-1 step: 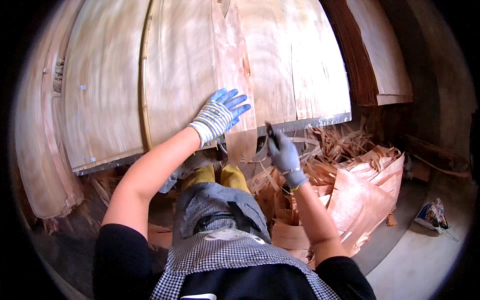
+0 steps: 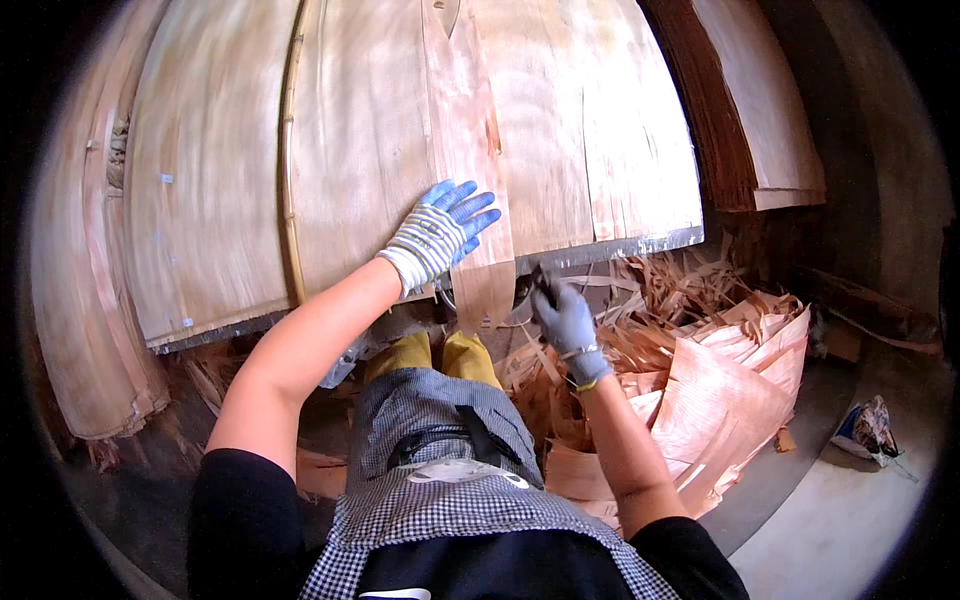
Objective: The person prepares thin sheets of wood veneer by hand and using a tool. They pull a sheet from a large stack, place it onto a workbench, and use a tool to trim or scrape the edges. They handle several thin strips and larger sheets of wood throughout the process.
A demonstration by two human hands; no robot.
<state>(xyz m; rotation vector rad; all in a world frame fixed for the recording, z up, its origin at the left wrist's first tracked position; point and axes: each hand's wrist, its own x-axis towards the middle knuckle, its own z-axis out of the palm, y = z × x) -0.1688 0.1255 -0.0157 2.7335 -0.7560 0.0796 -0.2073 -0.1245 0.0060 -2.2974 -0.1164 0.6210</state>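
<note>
In a white-and-blue striped glove, my left hand (image 2: 442, 230) lies flat with its fingers spread. It presses on a narrow pinkish strip of wood veneer (image 2: 466, 130) that rests over wide pale veneer sheets (image 2: 360, 150). The strip's lower end hangs past the front edge of the sheets, toward my legs. My right hand (image 2: 568, 318), in a grey glove, is closed around a small dark tool (image 2: 540, 284) just right of that hanging end. Blur hides the tool's exact kind. The hand is apart from the strip.
A thin bamboo stick (image 2: 288, 150) lies lengthwise on the sheets. Torn veneer scraps (image 2: 720, 400) are heaped at the right, beside my right forearm. More veneer stacks stand at the far right (image 2: 770, 110) and the left (image 2: 75, 250). A small crumpled bag (image 2: 866, 432) sits on the floor.
My right hand with the dark tool has shifted slightly down. My left hand stays in place on the strip.
</note>
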